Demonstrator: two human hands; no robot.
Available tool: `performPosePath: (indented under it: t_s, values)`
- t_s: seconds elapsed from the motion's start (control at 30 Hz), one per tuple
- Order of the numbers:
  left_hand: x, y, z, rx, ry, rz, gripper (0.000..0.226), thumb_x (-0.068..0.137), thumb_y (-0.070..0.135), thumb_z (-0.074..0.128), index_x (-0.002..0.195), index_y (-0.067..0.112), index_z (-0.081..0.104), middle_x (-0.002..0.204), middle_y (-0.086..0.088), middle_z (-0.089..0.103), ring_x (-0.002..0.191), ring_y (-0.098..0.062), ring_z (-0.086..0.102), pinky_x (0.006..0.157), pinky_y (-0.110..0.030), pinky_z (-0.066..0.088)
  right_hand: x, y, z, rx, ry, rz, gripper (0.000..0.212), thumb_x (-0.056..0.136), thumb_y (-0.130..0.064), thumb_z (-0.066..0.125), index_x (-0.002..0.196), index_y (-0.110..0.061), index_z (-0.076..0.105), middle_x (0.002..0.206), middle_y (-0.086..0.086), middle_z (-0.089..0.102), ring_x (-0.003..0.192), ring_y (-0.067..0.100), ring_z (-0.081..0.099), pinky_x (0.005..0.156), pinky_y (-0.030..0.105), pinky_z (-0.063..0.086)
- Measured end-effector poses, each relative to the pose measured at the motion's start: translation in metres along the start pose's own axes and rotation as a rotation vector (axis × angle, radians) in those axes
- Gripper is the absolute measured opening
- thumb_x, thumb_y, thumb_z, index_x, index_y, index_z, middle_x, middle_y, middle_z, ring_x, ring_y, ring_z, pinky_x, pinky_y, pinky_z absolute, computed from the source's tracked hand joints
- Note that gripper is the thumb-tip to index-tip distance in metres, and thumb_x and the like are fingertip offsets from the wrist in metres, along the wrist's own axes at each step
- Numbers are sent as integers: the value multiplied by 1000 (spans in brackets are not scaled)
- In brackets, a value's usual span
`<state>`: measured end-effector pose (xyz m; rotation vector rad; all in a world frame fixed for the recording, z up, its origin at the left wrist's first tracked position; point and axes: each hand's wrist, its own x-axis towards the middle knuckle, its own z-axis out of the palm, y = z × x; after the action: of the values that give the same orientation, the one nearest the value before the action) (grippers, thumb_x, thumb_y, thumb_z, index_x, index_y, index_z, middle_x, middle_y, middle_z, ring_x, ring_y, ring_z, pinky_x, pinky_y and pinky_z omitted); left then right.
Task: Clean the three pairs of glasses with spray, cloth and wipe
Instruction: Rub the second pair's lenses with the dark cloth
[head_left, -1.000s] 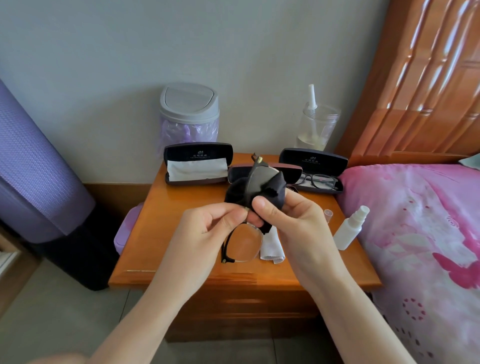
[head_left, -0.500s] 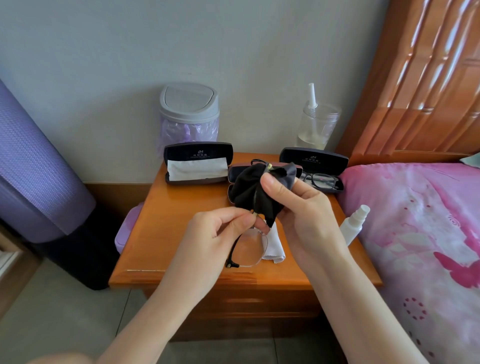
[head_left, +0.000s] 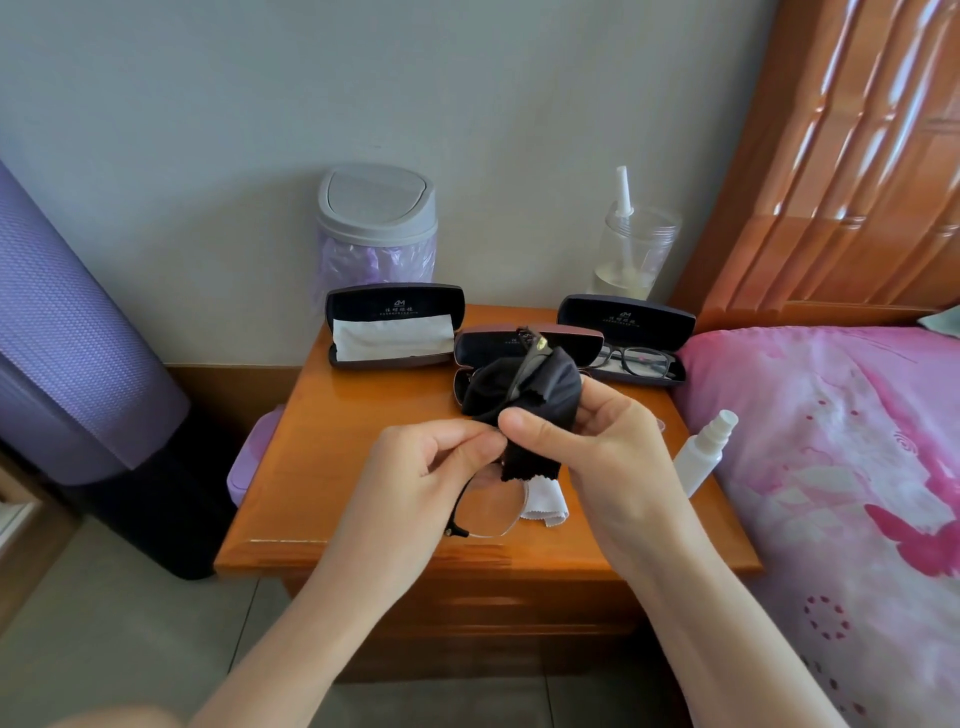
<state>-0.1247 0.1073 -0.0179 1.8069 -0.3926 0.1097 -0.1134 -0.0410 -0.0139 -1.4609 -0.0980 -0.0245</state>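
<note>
near, above front edge of orange wooden nightstand (head_left: 322, 467): black half-rim clear-lens glasses (head_left: 493, 509), long axis near-left to far-right | left hand (head_left: 415, 478) pinching frame beside bare near lens | right hand (head_left: 608, 447) pinching black cleaning cloth (head_left: 540, 395) round far lens, so nearer for next rub imo

Three open cases (head_left: 395, 312) (head_left: 488, 348) (head_left: 626, 322), two pairs of glasses (head_left: 491, 506) (head_left: 636, 361), three cloths (head_left: 540, 387) (head_left: 544, 501) (head_left: 392, 338), one spray bottle (head_left: 701, 457), one bin (head_left: 376, 223) and one jar (head_left: 631, 254) are being seen.
</note>
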Motion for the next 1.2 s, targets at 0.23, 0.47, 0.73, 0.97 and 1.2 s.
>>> performPosePath:
  t_s: [0.23, 0.47, 0.73, 0.97, 1.2]
  values:
    - [2, -9, 2, 75, 14, 14, 21, 80, 42, 50, 84, 36, 71, 87, 22, 71, 89, 5, 65, 74, -4, 46, 10, -5, 3, 127, 108, 37, 42, 62, -29, 76, 97, -6, 73, 94, 10, 75, 96, 23, 71, 94, 40, 52]
    - [3, -14, 3, 51, -10, -42, 24, 83, 42, 50, 81, 35, 73, 89, 18, 72, 92, -4, 66, 77, -8, 49, 10, -3, 0, 128, 178, 41, 47, 69, -39, 69, 101, -5, 73, 98, 9, 75, 104, 21, 68, 105, 47, 42]
    - [0, -7, 2, 10, 32, -20, 21, 80, 44, 51, 83, 36, 70, 83, 23, 71, 90, 3, 64, 75, -9, 49, 1, 0, 0, 156, 43, 61, 38, 71, -21, 68, 106, -9, 67, 98, 7, 75, 95, 21, 71, 83, 32, 53]
    - [-1, -3, 2, 29, 57, -35, 21, 71, 47, 53, 86, 41, 65, 82, 24, 71, 85, 8, 65, 68, -3, 46, -2, -2, 2, 94, 111, -6, 36, 62, -22, 75, 96, -11, 70, 89, 6, 76, 87, 21, 73, 74, 29, 57]
    - [1, -5, -1, -30, 39, -36, 29, 71, 42, 61, 92, 27, 75, 86, 15, 75, 85, -2, 70, 75, -14, 54, 5, -4, 8, 117, 219, -32, 42, 68, -35, 70, 98, -6, 73, 90, 7, 76, 93, 17, 71, 90, 32, 52]
